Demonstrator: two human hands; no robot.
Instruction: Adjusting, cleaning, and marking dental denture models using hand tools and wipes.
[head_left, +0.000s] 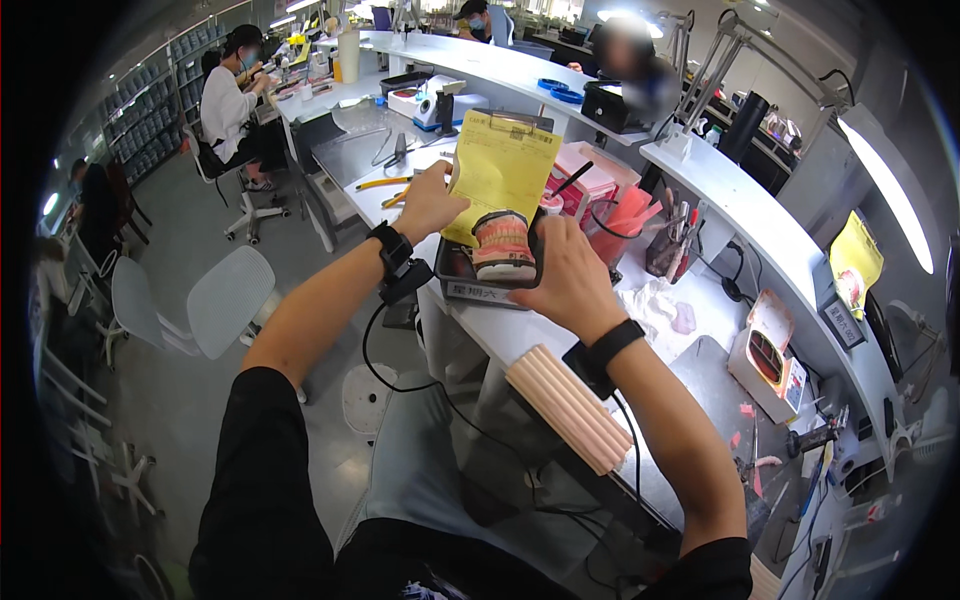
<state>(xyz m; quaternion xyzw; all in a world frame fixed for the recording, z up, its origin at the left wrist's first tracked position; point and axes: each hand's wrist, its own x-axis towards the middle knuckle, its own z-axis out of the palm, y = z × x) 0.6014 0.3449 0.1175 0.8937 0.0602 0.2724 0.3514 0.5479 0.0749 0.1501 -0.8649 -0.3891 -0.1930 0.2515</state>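
A dark grey tray (492, 296) with a labelled front is near the bench edge ahead of me. In it sits a dental model (503, 246) with pink gums, pale teeth and a dark band along the top. Behind the model, a yellow printed sheet (500, 165) stands tilted up, with a metal clip at its top edge. My left hand (428, 207) is closed on the sheet's left edge, thumb across its front. My right hand (578, 275) grips the tray's right side, thumb at the front corner. Its far fingers are partly hidden.
A ribbed pink-beige block (570, 408) lines the bench's front edge. Right of the tray stand a clear cup (612, 232) and a pen holder (668, 250). An open white box (768, 360) sits farther right. Cables hang from both wrists. An empty chair (232, 300) stands left; people sit beyond.
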